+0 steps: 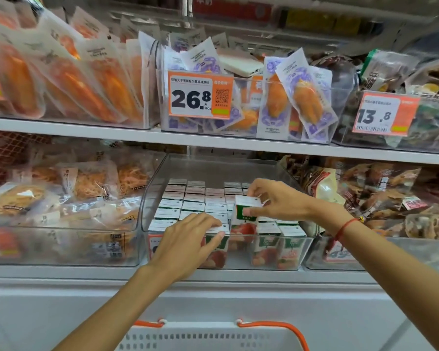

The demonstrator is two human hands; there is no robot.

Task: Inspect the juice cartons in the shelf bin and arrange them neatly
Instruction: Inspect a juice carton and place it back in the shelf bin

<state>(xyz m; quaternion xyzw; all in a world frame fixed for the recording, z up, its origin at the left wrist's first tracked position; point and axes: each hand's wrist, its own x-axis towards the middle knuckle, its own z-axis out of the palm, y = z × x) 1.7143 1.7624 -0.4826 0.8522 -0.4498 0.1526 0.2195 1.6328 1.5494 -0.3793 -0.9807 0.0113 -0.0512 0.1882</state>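
A clear plastic shelf bin [147,198] on the lower shelf holds several rows of small juice cartons [188,201] with white tops and green and red fruit fronts. One juice carton [241,224] stands raised above its neighbours near the bin's front middle. My right hand [276,198] pinches its top between thumb and fingers. My left hand [188,239] lies over the bin's front edge, its straight fingers resting on the tops of the front-row cartons to the left of the raised one.
Clear bins of bagged food stand to the left [61,214] and right [380,198]. The upper shelf [86,127] carries more bins with orange price tags [199,95]. A white basket with orange handles [213,335] sits below my arms.
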